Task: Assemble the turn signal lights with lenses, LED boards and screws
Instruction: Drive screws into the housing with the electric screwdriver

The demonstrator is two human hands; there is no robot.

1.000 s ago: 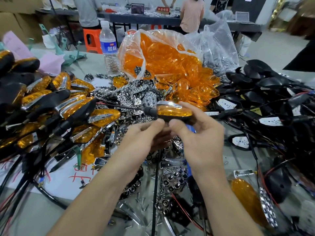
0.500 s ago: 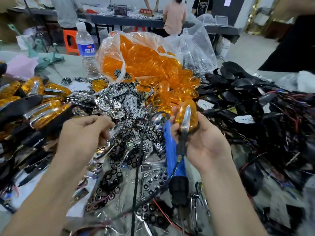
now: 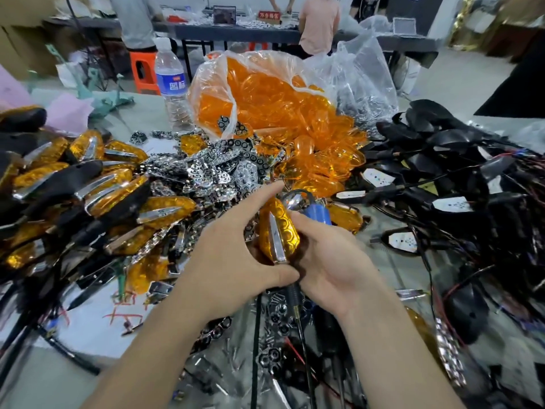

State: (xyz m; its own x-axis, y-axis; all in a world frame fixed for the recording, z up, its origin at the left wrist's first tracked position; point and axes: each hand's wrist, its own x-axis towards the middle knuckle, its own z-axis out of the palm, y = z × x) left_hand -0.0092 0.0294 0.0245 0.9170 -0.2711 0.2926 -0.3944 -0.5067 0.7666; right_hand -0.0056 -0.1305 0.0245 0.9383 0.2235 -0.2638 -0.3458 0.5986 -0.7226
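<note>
An amber turn signal light (image 3: pixel 277 231) with a chrome strip stands on end between my two hands, its black stem and wire hanging below. My right hand (image 3: pixel 330 261) grips it from the right. My left hand (image 3: pixel 233 249) holds it from the left, thumb curled under its lower end and forefinger stretched up past its top. A blue electric screwdriver (image 3: pixel 317 212) lies just behind the light. Loose amber lenses (image 3: pixel 312 160) spill from a clear bag (image 3: pixel 236 84). Chrome LED reflector boards (image 3: pixel 224 169) are heaped in the middle. Small screws (image 3: pixel 277 299) lie under my wrists.
Finished amber lights (image 3: pixel 97 184) are piled at the left. Black housings with wires (image 3: pixel 460 178) cover the right side. A water bottle (image 3: pixel 171 87) stands at the back beside the bag. People work at a far table (image 3: pixel 250 33).
My left hand came back from the left pile and now holds the light together with my right. The light sits lower and nearer the middle, in front of the blue screwdriver.
</note>
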